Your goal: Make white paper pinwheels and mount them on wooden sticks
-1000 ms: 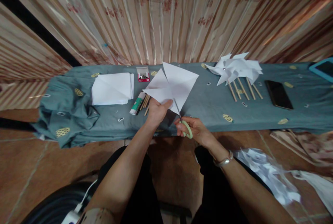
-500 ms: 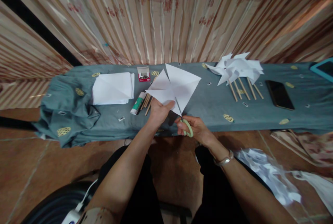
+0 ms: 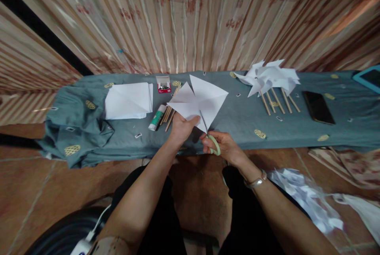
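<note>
Head view: white paper sheet (image 3: 210, 97) sits mid-frame over the cloth-covered desk (image 3: 237, 128), slit toward its middle from 11 and 9 o'clock. Scissors (image 3: 217, 145), pale green handles, enter at the sheet's 6 o'clock corner; one blade shows on top, pointing about 11, the other is hidden.

Left grip (image 3: 181, 128) closed, pinching the sheet's 7 o'clock edge, thumb on top, fingers underneath mostly out of sight. Right grip (image 3: 225, 144) closed on the scissor handles, just off the 6 o'clock corner. Sheet lies at 11 from the right grip, at 1 from the left.

Outward from the sheet: wooden sticks (image 3: 169, 120) at 8, partly overlapped by it in view; glue stick (image 3: 157, 118) just beside them. Small red box (image 3: 164, 85), flap up, metal bits inside, between 9 and 10. Paper stack (image 3: 127, 101) at 9, further out. White pinwheels (image 3: 271, 79) bunched between 2 and 3, count unclear; black phone (image 3: 318, 107) at 3. Curtain (image 3: 190, 29) runs across 12. Clear bag (image 3: 307, 199) on the floor between 4 and 5, white contents, can't tell what.
</note>
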Demonstrator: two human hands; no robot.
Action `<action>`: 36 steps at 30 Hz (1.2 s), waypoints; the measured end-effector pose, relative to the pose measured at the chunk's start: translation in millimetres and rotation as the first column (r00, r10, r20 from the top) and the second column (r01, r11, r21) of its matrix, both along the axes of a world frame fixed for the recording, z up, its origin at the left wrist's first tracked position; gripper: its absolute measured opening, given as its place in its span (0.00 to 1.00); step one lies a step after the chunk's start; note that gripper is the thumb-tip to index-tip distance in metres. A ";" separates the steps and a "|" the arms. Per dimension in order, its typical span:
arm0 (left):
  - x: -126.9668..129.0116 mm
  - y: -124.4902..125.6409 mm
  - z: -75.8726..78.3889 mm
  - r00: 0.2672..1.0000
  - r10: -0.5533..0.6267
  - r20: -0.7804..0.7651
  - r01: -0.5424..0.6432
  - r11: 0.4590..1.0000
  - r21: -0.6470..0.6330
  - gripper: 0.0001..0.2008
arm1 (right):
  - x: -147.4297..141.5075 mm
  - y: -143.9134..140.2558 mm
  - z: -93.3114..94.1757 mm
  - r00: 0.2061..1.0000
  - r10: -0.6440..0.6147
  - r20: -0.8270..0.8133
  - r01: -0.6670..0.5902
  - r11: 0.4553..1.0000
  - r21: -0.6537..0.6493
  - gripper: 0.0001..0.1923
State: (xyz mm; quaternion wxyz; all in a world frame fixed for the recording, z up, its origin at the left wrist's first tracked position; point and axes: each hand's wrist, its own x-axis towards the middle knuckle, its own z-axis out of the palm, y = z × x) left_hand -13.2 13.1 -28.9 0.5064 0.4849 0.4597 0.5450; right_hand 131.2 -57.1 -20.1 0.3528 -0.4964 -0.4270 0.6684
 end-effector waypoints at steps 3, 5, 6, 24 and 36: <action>1.3 -1.9 0.5 1.000 -0.012 0.003 0.012 1.000 -0.027 0.09 | 0.4 0.0 -1.8 1.000 -0.010 -0.009 0.010 1.000 0.002 0.25; 1.9 -2.2 0.4 1.000 -0.013 0.002 0.014 0.999 -0.033 0.09 | 0.4 -0.1 -2.2 1.000 -0.011 -0.003 0.011 1.000 0.011 0.25; 2.0 -2.1 0.3 1.000 -0.013 0.003 0.013 0.999 -0.035 0.09 | 0.4 -0.2 -2.0 1.000 -0.012 0.000 0.012 1.000 0.011 0.25; 1.6 -5.0 5.1 0.998 -0.046 0.038 0.048 0.997 -0.059 0.10 | -1.0 0.9 -0.8 0.999 -0.049 0.001 0.049 0.998 -0.028 0.27; 2.4 -7.3 7.2 0.998 -0.053 0.033 0.055 0.996 -0.075 0.08 | -1.3 1.3 -0.9 0.998 -0.052 0.044 0.050 0.998 0.039 0.24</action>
